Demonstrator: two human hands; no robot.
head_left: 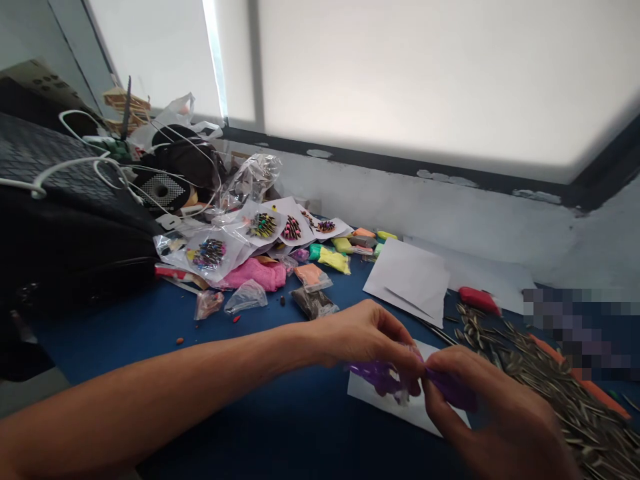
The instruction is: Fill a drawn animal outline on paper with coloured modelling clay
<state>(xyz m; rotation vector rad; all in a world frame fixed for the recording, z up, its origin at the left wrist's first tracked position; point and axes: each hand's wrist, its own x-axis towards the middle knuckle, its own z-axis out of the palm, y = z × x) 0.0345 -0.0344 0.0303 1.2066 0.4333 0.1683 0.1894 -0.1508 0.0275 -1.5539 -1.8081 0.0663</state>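
The person's left hand comes across from the left, and its thumb and fingers are pinching a shiny, partly see-through part of a purple packet. The right hand pinches a darker purple piece between the thumb and the bent forefinger. The fingertips of both hands meet, or almost meet, so one cannot tell whether the two purple parts are joined.

The packet is in the air above a small white sheet, which lies on the blue table. To the right of this sheet, and partly behind the right hand, many striped seeds are spread, with a long orange strip among them. A red lump lies at the far edge of the seeds.

Beyond the hands there are white papers, which overlap. To their left lie a yellow packet, an orange packet, a dark packet and a pink bundle. Farther back, clusters of seeds with coloured ends sit on white paper. At the far left stands a large black bag.
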